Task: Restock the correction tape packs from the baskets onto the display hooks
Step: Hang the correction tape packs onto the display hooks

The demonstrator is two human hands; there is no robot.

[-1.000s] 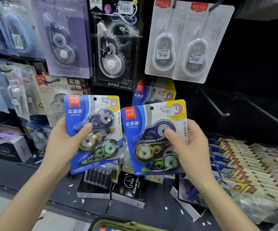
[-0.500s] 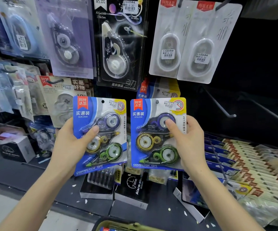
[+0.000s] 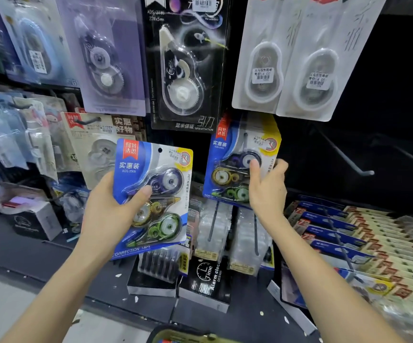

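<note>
Black pegboard behind; right hand (image 3: 266, 184) pinches a blue three-dispenser correction-tape card (image 3: 240, 162) at its hook, risking a missed hole; left hand (image 3: 108, 209) grips another card (image 3: 151, 199).

my left hand (image 3: 106, 214) grips a blue correction tape pack (image 3: 151, 199), thumb across its front, holding it upright in front of the display. my right hand (image 3: 266, 189) is on a second blue pack (image 3: 240, 159), thumb pressed on the blister, fingers behind its right edge; it sits under the black hanging pack (image 3: 185, 63). an empty hook (image 3: 349, 157) juts out to the right. a basket rim (image 3: 188, 336) shows at the bottom edge.
</note>
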